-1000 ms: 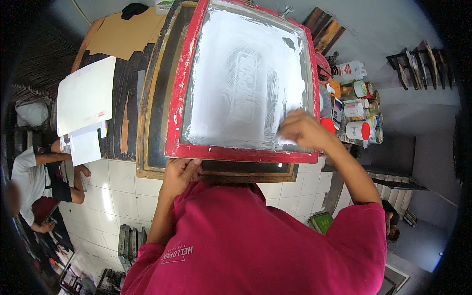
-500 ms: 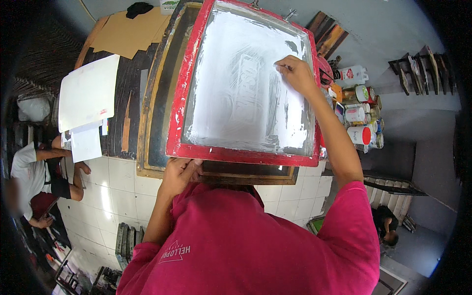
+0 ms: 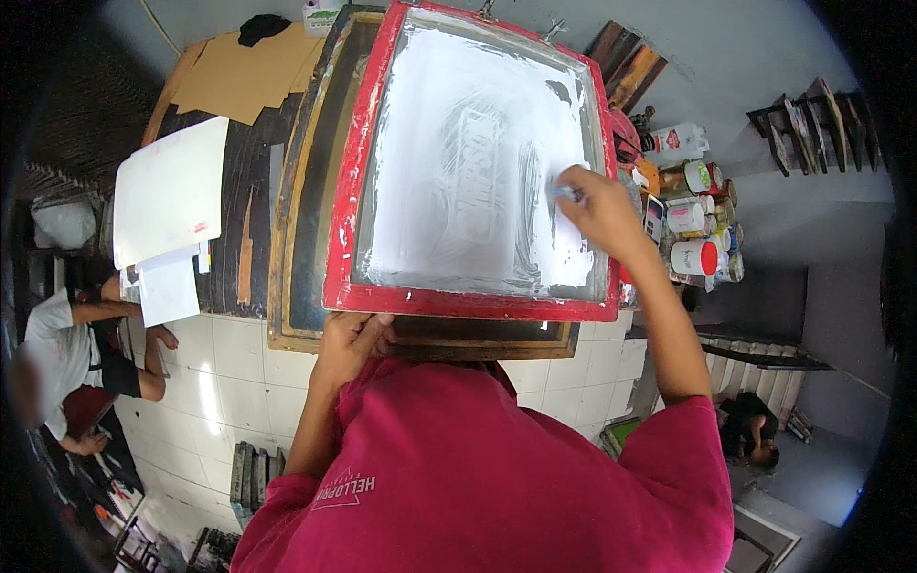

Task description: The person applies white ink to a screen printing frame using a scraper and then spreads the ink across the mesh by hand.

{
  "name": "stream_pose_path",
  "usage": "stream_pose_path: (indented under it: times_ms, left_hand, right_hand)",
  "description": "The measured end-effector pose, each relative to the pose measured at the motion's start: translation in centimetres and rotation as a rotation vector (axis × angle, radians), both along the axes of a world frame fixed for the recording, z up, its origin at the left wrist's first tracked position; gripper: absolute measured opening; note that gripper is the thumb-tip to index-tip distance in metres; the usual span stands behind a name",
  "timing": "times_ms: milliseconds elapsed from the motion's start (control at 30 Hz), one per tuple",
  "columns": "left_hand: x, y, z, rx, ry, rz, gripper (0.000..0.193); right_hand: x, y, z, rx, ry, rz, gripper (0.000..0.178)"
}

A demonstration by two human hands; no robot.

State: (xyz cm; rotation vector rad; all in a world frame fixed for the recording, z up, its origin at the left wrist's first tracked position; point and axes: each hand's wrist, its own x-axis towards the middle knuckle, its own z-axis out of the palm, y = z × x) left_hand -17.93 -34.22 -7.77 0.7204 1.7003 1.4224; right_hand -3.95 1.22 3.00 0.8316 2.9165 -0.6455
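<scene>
A silkscreen with a red frame (image 3: 478, 304) is tilted up in front of me, its mesh (image 3: 411, 172) coated with white paste or ink. Grey lettering shows through the middle of the mesh, with streaked, thinner patches around it. My left hand (image 3: 353, 342) grips the frame's near edge toward its left corner, thumb visible and the other fingers partly hidden. Over the right part of the mesh, my right hand (image 3: 604, 215) pinches a small pale wad (image 3: 565, 192), blurred and perhaps cloth. Beneath the red silkscreen lies a larger wooden frame (image 3: 279, 286) with a dark inside.
White sheets (image 3: 172, 191) and brown cardboard (image 3: 239, 72) lie on the dark table at left. Several ink jars (image 3: 693, 256) crowd the right side. A seated person (image 3: 67, 334) is at far left; another person (image 3: 750, 425) is low at right.
My right hand has moved down the right part of the mesh toward me, with the pale wad now showing at its fingertips. My left hand keeps its grip on the frame.
</scene>
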Motion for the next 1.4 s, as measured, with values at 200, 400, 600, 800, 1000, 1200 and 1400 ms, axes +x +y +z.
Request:
stream_pose_path:
  times_ms: [200, 400, 600, 800, 1000, 1200, 1400]
  left_hand:
    - [0.2, -0.1, -0.9, 0.021, -0.100, 0.026, 0.022]
    - [0.0, -0.2, -0.7, -0.021, -0.079, -0.010, 0.025]
    - [0.1, -0.1, -0.4, -0.005, 0.004, -0.013, 0.027]
    - [0.0, -0.2, -0.6, -0.029, -0.013, 0.001, 0.031]
    - [0.1, 0.1, 0.1, -0.022, 0.007, 0.007, 0.033]
    - [-0.1, 0.0, 0.1, -0.054, 0.007, -0.003, 0.033]
    - [0.2, 0.2, -0.3, 0.012, 0.035, 0.034, 0.034]
  right_hand:
    - [0.0, -1.6, -3.5, 0.080, 0.179, 0.144, 0.019]
    - [-1.5, -5.1, -5.7, 0.015, 0.306, 0.232, 0.016]
    - [-0.1, -3.2, -5.1, 0.025, 0.288, 0.124, 0.012]
    - [-3.9, -6.6, -6.4, -0.109, 0.369, 0.229, 0.015]
    - [-2.9, -1.6, -5.6, 0.098, 0.296, 0.182, 0.016]
    - [-5.1, -6.5, -5.6, -0.095, 0.334, 0.428, 0.017]
    - [-2.9, -0.7, -4.7, -0.022, 0.245, 0.046, 0.020]
